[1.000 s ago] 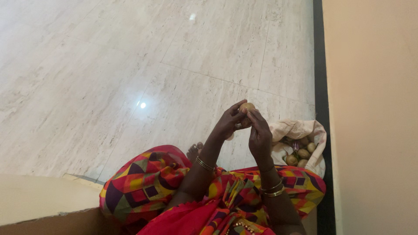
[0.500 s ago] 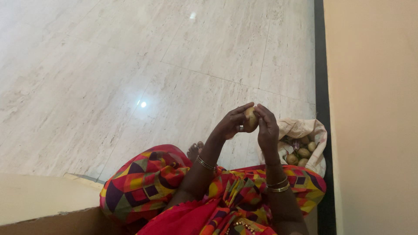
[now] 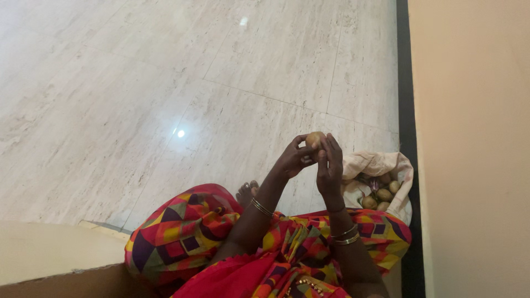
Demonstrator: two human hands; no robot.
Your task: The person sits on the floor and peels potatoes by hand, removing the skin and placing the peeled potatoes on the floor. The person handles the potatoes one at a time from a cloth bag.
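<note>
Both hands hold one small round brown bulb (image 3: pixel 314 139), prob. an onion, up in front of the person, above the floor (image 3: pixel 165 83). Left hand (image 3: pixel 293 160) pinches it from the left w/ fingertips; right hand (image 3: pixel 330 168) has fingers closed on its right side, thumb hidden. The bulb sits at the very tips, not in the palm. It looks light, firm, w/ dry skin that may be a bit slippery; best grip is around the middle. A cloth bag (image 3: pixel 381 165) w/ more bulbs lies just right, near the wall (image 3: pixel 469 138).
</note>
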